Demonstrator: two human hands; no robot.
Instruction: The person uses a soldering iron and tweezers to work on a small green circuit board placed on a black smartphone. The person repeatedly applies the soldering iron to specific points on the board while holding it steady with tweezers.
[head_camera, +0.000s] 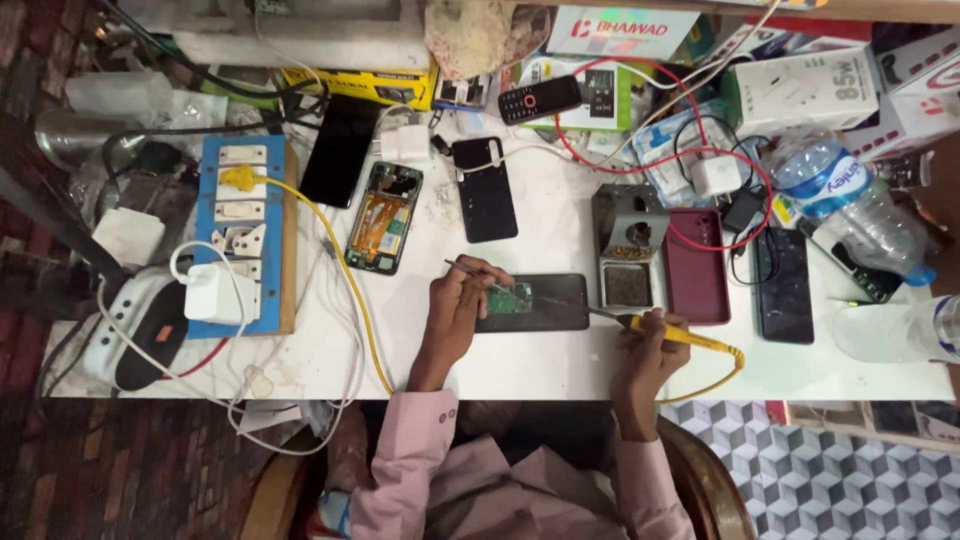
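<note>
Your left hand is closed on a pair of tweezers, whose tips reach to a small green circuit board. That board lies on a dark rectangular pad or phone back, near the middle of the desk and towards its front edge. Your right hand is clenched around the yellow handle of a soldering iron. The iron's tip points left and sits at the pad's right end, just short of the board; contact with the board cannot be confirmed at this size.

Judged step: soldering work on the board, with the tweezers steadying a part or the board itself and the iron held ready beside it. The part under the tweezers is too small to identify.

The next move calls for bringing the tip the short way left onto the joint while your left hand keeps the board from shifting. Keep the yellow cord clear; it loops off the front edge by your right wrist.

The grey iron stand is just behind the pad's right end, a maroon phone case touching or just beside it. An opened phone lies behind your left hand, towards the blue socket board at the desk's left end.
</note>
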